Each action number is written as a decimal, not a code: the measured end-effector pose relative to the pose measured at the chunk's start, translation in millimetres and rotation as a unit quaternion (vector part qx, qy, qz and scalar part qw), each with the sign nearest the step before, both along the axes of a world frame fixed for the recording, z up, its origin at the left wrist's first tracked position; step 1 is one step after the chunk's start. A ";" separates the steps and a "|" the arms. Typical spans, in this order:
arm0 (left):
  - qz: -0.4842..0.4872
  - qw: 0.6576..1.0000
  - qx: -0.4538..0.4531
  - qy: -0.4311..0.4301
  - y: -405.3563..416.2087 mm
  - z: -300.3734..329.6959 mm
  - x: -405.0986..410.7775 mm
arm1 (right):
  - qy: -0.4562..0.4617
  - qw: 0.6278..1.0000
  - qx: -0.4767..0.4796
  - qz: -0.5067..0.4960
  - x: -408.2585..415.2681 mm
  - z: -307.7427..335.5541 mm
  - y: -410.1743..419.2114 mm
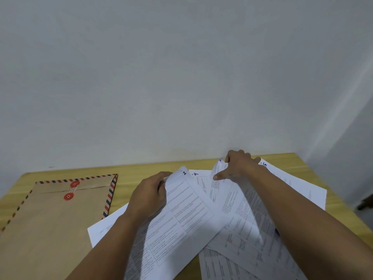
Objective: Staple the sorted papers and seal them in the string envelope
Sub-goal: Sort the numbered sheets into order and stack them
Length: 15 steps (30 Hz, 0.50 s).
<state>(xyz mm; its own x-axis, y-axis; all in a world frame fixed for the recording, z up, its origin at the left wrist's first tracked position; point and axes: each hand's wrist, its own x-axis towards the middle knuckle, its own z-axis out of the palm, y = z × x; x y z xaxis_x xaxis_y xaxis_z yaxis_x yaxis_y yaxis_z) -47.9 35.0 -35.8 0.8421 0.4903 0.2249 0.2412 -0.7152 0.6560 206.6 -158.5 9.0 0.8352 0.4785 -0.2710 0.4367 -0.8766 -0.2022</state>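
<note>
Several numbered sheets (232, 215) fanned loose on desk (137, 170). Left hand (148, 196) grips sheet 1 (185, 209); right hand (239, 166) pinches another sheet's top edge. Envelope (52, 219) lies left, string-tied. Step: still ordering; next, square the stack. No stapler visible.

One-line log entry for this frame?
phase: sorting | left hand: holds sheet 1 | right hand: lifts sheet | string envelope: closed | stapler: unseen
</note>
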 end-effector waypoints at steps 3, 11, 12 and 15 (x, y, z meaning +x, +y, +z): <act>0.001 1.000 -0.005 0.004 -0.3 0.9 -0.3 | -0.012 0.999 0.028 0.009 3.2 -2.3 0.5; -0.002 1.000 -0.009 0.012 0.2 1.8 -1.8 | 0.028 0.997 0.069 0.015 12.5 -5.1 2.5; -0.003 1.000 -0.008 0.011 0.2 2.2 -1.8 | 0.034 0.997 0.067 0.012 13.5 -5.1 2.7; -0.005 1.000 -0.007 0.012 0.0 2.7 -1.8 | 0.034 0.998 0.058 0.012 13.8 -2.3 5.0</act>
<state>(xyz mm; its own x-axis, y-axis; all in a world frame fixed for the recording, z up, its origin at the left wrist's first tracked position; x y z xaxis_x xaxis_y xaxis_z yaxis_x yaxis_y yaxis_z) -49.7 35.1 -33.1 0.8521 0.4845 0.1978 0.2493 -0.7081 0.6607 220.4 -153.5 6.7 0.8046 0.5293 -0.2693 0.4386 -0.8354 -0.3313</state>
